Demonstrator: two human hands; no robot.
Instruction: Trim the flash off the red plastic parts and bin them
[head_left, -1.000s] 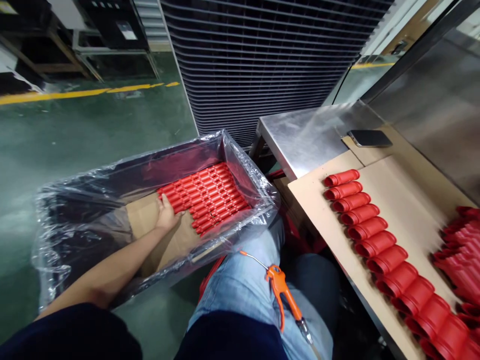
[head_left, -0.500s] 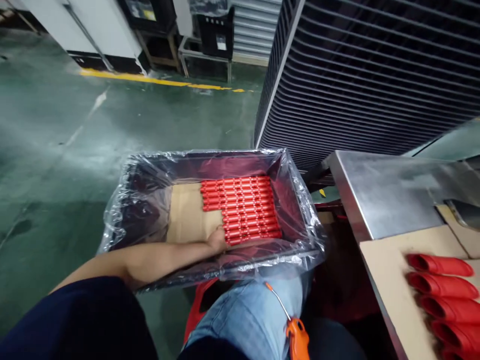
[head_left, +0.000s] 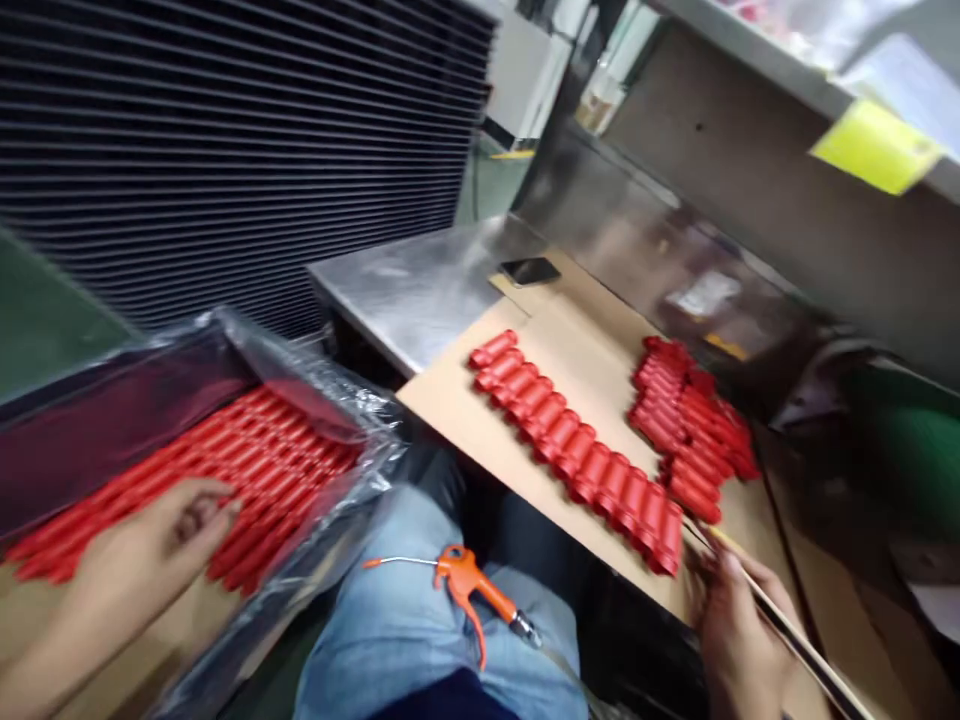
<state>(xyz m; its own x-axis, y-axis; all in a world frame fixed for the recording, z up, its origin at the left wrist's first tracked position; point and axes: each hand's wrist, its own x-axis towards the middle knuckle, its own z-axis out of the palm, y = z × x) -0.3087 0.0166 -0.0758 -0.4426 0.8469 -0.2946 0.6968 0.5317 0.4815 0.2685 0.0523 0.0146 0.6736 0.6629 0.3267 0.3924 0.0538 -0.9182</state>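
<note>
My left hand (head_left: 142,560) rests open on rows of red tubes (head_left: 255,470) packed in a plastic-lined crate (head_left: 315,400), with cardboard under the wrist. My right hand (head_left: 731,625) grips a long thin stick (head_left: 780,620) at the near end of a tight row of red moulded tubes (head_left: 577,450). The stick's tip reaches the row's last tubes. Beyond that row lies a loose heap of red tubes (head_left: 682,425) on a cardboard sheet (head_left: 517,350).
An orange air blow gun (head_left: 469,585) lies on my jeans-covered knee (head_left: 375,640) between the crate and the table. A phone (head_left: 529,270) sits at the cardboard's far end on a steel table (head_left: 405,290). A black louvred panel (head_left: 225,170) stands behind, and a steel wall (head_left: 675,250) edges the table.
My view has swung right, bringing the cardboard sheet and tubes to the middle. My right hand has appeared with the stick. My left hand now lies on the red tubes.
</note>
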